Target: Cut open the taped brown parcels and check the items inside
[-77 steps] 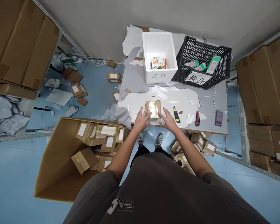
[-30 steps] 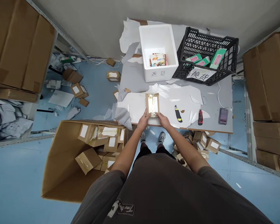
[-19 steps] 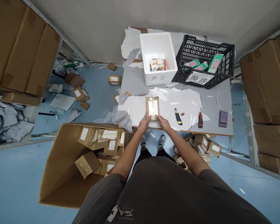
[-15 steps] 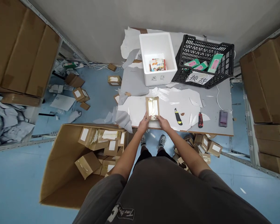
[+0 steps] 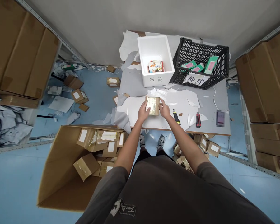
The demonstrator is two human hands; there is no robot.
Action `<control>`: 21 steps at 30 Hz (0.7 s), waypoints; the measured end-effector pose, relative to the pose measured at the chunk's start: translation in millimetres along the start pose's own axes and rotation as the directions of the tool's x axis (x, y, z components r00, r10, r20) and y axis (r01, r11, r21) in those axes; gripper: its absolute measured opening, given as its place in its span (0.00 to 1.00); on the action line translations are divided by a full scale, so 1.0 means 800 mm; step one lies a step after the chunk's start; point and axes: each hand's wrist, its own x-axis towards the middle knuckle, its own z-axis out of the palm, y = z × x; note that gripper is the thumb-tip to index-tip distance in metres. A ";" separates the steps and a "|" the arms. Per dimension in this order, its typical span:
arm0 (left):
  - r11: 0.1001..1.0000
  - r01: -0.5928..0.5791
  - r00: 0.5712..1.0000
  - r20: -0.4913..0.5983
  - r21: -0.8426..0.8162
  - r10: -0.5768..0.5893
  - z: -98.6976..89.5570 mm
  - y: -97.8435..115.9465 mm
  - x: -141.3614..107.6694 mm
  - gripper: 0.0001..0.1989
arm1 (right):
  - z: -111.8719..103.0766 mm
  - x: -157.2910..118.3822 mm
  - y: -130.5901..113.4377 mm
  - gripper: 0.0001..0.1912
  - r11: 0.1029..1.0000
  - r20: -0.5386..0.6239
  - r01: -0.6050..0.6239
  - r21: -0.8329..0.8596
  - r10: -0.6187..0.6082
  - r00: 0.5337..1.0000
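Dark grey cloth, your shirt (image 5: 168, 186), lies closest, with a stitched patch (image 5: 128, 209) on it. To your left gapes a large carton (image 5: 51, 174), holding a jumble of small parcels (image 5: 85, 166), several with white labels. Ahead of your body are your shoes (image 5: 161, 141) on the blue floor (image 5: 252, 199), and more small cartons (image 5: 213, 147) are heaped below the table's right side.

At the near edge of the table (image 5: 207, 129), over white paper, you have a small taped box (image 5: 152, 105) between your two hands. Your left hand (image 5: 143, 112) grips its left side, thumb near the top face; your right hand (image 5: 164, 109) presses against its right side, so both grips are only as wide as the box between them. Whether its underside touches the table you cannot tell from here.

Just right of your right hand lies a yellow-and-black cutter (image 5: 176, 117); farther right, a red-and-black cutter (image 5: 198, 120), then a pixelated purplish object (image 5: 220, 119).

Beyond the box, white paper scraps (image 5: 193, 98) are strewn about. Behind them stand a white foam bin (image 5: 146, 82) with a few printed packets (image 5: 156, 66) inside and, beside it, a black crate (image 5: 184, 51) bearing a handwritten sign (image 5: 196, 79) and holding green-and-pink boxes (image 5: 211, 64). The grey wall (image 5: 102, 28) rises behind everything.
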 end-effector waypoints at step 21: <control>0.956 -0.226 0.974 0.074 0.187 0.215 -0.001 -0.026 -0.064 0.24 | 0.030 -0.071 0.026 0.24 0.899 -0.069 0.383 0.213 -0.377 0.924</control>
